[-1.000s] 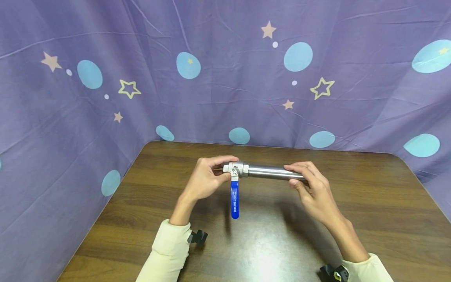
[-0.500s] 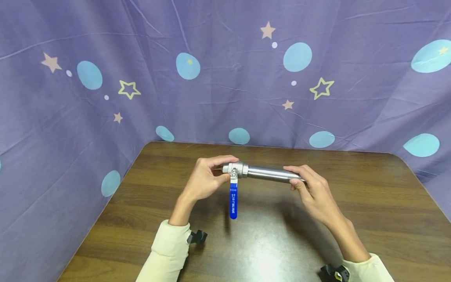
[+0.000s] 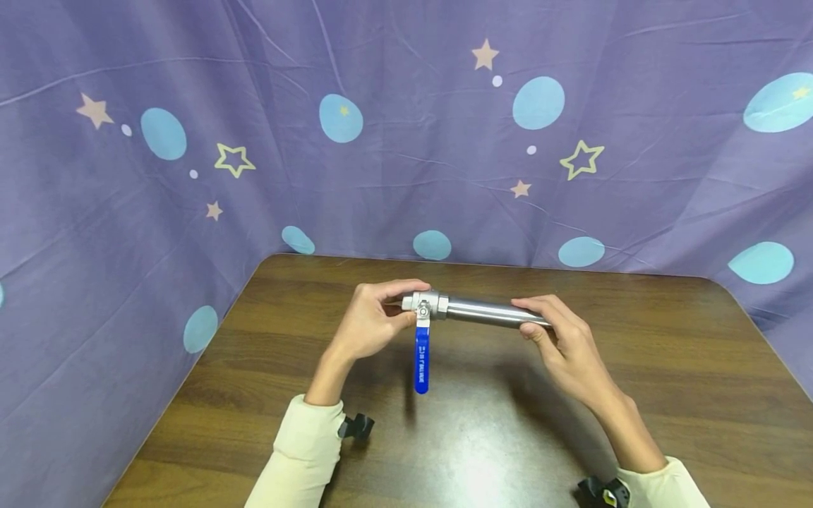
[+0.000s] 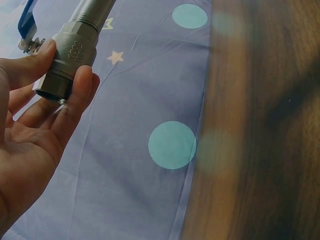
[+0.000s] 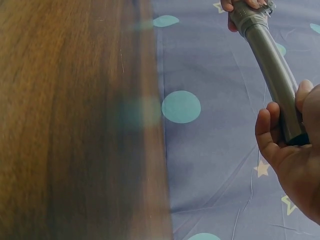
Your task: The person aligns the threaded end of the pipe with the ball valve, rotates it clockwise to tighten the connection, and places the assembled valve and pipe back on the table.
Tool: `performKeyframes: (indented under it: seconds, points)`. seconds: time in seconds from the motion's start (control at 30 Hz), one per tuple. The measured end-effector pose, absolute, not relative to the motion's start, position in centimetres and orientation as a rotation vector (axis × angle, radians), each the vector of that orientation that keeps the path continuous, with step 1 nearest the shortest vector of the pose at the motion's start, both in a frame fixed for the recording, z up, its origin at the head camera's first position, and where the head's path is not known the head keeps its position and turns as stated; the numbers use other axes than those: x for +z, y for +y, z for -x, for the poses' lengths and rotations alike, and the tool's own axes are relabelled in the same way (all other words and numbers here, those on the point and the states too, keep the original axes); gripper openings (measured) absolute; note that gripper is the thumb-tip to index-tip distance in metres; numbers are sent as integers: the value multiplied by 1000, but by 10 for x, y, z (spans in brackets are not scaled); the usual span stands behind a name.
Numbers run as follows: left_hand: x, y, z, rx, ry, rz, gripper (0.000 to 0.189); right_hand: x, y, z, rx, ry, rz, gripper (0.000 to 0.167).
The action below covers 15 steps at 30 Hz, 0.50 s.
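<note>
Near the middle of the head view, my left hand point(image 3: 371, 321) grips a metal ball valve point(image 3: 435, 303) between thumb and fingers. Its blue lever handle point(image 3: 422, 360) points toward me and carries white lettering. A smooth steel pipe point(image 3: 485, 312) joins the valve's right side, and my right hand point(image 3: 565, 346) holds the pipe near its far end. The left wrist view shows the valve body point(image 4: 75, 50) with its open end facing down, thumb and fingers around it. In the right wrist view, the pipe point(image 5: 275, 70) runs up to the valve, its dark end beside my palm.
Valve and pipe are held above a brown wood-grain table point(image 3: 254, 367), which shows their shadows. A purple curtain point(image 3: 406, 176) with stars and blue ovals hangs behind the table and along its left side. Black straps point(image 3: 357, 427) sit at both wrists.
The pipe's right end sits slightly lower than a second ago, and my right hand has shifted a little with it. The blue handle swung slightly left and then back. Both grips stay.
</note>
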<state>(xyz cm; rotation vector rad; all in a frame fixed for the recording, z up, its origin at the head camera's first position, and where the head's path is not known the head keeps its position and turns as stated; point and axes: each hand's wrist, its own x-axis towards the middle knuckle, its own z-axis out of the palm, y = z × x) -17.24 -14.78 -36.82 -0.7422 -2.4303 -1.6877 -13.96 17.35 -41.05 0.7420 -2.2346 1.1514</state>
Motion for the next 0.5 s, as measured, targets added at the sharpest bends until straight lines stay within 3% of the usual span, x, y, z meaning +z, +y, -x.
performKeyframes:
  seconds: [0.5]
  points:
    - [-368,-147,172,-1690,-2409,758,46,-411,174,139,1117,-2225,-786,59]
